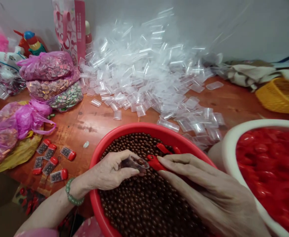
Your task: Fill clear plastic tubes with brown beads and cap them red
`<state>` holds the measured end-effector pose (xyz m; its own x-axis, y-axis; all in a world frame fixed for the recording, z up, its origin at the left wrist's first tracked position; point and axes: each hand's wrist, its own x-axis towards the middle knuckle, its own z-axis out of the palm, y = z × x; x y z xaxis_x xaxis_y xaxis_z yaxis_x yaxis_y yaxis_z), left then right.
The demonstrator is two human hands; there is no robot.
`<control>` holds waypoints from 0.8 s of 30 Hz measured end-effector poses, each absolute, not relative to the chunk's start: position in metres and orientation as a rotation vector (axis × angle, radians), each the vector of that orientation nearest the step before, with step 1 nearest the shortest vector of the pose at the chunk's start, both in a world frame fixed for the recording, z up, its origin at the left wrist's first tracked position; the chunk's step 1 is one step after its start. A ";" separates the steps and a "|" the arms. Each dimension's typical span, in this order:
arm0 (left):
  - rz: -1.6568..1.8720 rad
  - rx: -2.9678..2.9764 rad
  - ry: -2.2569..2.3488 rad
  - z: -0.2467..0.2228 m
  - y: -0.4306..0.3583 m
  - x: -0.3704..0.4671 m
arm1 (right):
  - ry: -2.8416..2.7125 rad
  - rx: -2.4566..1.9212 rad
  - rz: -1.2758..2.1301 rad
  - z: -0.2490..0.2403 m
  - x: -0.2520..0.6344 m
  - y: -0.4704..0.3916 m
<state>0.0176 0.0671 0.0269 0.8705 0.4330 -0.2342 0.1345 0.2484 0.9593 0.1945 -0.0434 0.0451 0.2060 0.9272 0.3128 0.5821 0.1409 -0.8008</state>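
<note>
Over a red basin (94, 197) full of round brown balls (139, 200), my left hand (114, 169) grips a small clear plastic case (135, 163) with brown balls inside. Its mouth points right. My right hand (208, 187) pinches a red plastic cap (155, 162) between thumb and fingers. Cap and case mouth are very close; I cannot tell whether they touch. Behind the cap, another red piece (162, 148) lies on the balls. A green bead bracelet (73, 194) circles my left wrist.
A big heap of clear cases (144, 75) covers the table's back. At right stands a white tub (229, 151) of red caps (270, 164). Several filled red-capped cases (50, 165) lie at left, near pink bags (47, 67). A yellow basket (280, 97) sits far right.
</note>
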 end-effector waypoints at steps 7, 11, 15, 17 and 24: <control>0.245 1.459 0.523 0.021 0.070 0.016 | -1.675 -1.486 0.415 0.053 0.188 -0.029; 0.266 1.407 0.538 0.021 0.072 0.016 | -1.823 -1.480 0.392 0.055 0.203 -0.033; 0.227 1.353 0.523 0.023 0.073 0.018 | -1.780 -1.545 0.366 0.058 0.212 -0.037; 0.231 1.302 0.531 0.023 0.073 0.019 | -1.673 -1.561 0.383 0.057 0.208 -0.035; 0.291 1.345 0.514 0.017 0.071 0.015 | -1.531 -1.485 0.540 0.044 0.177 -0.020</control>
<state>0.0150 0.0707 0.0172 0.8545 0.4852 -0.1853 0.0907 0.2118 0.9731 0.1775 -0.0199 0.0442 0.1348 0.9447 0.2990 0.5481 0.1803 -0.8168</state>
